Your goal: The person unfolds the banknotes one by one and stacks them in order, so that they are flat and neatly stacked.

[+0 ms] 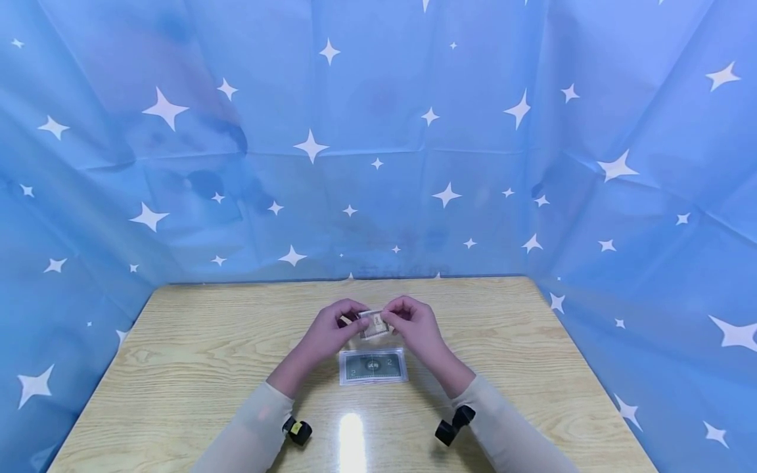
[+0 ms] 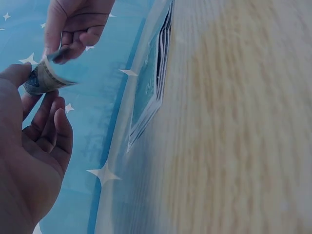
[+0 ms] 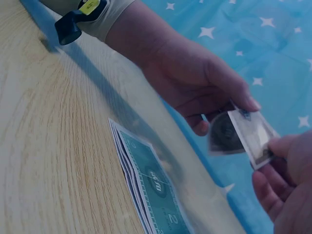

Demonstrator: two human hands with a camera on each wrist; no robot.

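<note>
Both hands hold a banknote (image 1: 376, 324) above the table, past a stack of green-faced notes. My left hand (image 1: 334, 327) pinches its left side between thumb and fingers; my right hand (image 1: 416, 325) pinches the right side. The note is bent: in the left wrist view the banknote (image 2: 46, 79) curves up, and in the right wrist view the banknote (image 3: 249, 139) shows a pale face turned away from a dark one. Below the hands lies the stack of notes (image 1: 374, 366), marked with a 2. Its layered edges show in the right wrist view.
The stack lies on a light wood-grain table (image 1: 195, 368). A blue curtain with white stars (image 1: 378, 217) hangs behind the far edge and along both sides. Small black devices sit on both wrists, such as the left wrist device (image 1: 297, 430).
</note>
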